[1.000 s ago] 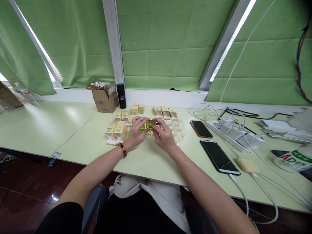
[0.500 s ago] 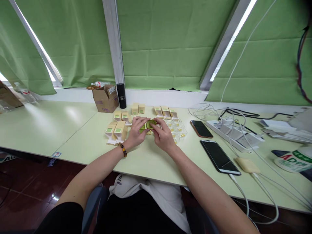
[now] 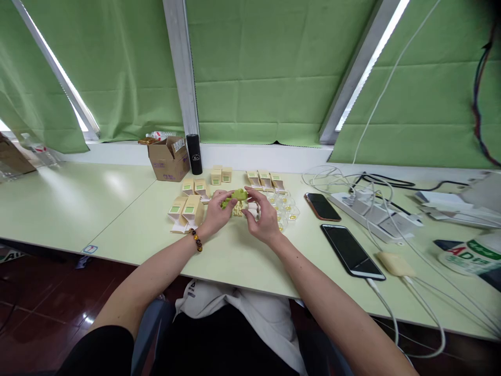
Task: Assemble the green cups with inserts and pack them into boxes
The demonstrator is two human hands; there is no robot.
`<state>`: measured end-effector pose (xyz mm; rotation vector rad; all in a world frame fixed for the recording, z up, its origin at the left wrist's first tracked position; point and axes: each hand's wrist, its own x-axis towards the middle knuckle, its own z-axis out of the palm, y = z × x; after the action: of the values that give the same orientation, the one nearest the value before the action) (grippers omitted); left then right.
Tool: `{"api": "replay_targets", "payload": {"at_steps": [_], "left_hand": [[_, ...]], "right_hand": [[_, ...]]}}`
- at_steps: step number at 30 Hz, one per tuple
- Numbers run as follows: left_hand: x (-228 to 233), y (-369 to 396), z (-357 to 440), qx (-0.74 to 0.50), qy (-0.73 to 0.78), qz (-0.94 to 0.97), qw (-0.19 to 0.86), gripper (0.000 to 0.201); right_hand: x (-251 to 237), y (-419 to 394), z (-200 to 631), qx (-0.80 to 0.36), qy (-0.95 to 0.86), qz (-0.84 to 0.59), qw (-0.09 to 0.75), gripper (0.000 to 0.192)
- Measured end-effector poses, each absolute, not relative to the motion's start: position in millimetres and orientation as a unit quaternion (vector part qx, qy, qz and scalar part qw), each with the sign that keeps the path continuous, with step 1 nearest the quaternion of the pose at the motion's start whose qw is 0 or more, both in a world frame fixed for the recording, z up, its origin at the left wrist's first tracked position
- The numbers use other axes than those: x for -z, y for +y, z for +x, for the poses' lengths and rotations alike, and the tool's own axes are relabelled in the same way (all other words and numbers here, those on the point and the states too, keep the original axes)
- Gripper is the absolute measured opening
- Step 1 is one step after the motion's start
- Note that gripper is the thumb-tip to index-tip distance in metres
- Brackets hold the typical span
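While both hands meet over the middle of the desk, the scene sorts by size like this:

Curtains: green curtains (image 3: 266, 68) cover the windows behind the desk.
Tabletop: a pale green tabletop (image 3: 70, 198) carries everything, running from the far left to the cables on the right.
Cardboard box: an open brown box (image 3: 169, 158) stands at the back, just beside a black cylinder (image 3: 194, 153).
Power strip: a white strip (image 3: 376, 214) with white cables lies to the right.
Phones: a larger dark phone (image 3: 351, 252) lies near the front edge on a cable; a smaller one (image 3: 321, 206) lies behind it.
Small cartons: beige cartons with green labels (image 3: 187, 210) stand in groups left of and behind the hands.
Clear cups: small clear cups (image 3: 288, 209) sit just right of the hands.
Left hand (image 3: 216, 213): its grip is closed on the green piece, thumb and fingers pinching the left end; a bead bracelet (image 3: 195, 239) is on the wrist.
Right hand (image 3: 263, 219): its fingers are partly curled, with fingertips at the right end of the green piece; whether they grasp it cannot be told.
Green piece (image 3: 236, 197): small and folded, held just above the tabletop between the two hands, in front of the rear cartons.
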<state>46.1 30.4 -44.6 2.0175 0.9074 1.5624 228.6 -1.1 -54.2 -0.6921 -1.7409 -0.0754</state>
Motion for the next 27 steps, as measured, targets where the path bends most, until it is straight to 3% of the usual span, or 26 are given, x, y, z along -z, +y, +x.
{"api": "replay_targets", "payload": {"at_steps": [6,15,19,24,27], "left_hand": [[44,30,48,-0.549,0.331,0.726,0.249,0.067],[45,23,50,-0.503,0.288,0.745,0.33,0.074],[45,23,48,-0.503,0.312,0.752,0.29,0.065],[39,22,42,-0.542,0.319,0.75,0.204,0.034],[37,23,40,-0.519,0.275,0.789,0.18,0.052]], "right_hand": [[59,1,227,0.031,-0.752,-0.304,0.583,0.051],[52,-4,222,-0.025,-0.715,-0.352,0.603,0.041],[51,-4,223,-0.1,-0.698,-0.349,0.617,0.038],[55,2,226,-0.212,-0.666,-0.352,0.623,0.039],[53,4,230,-0.208,-0.671,-0.356,0.616,0.038]]}}
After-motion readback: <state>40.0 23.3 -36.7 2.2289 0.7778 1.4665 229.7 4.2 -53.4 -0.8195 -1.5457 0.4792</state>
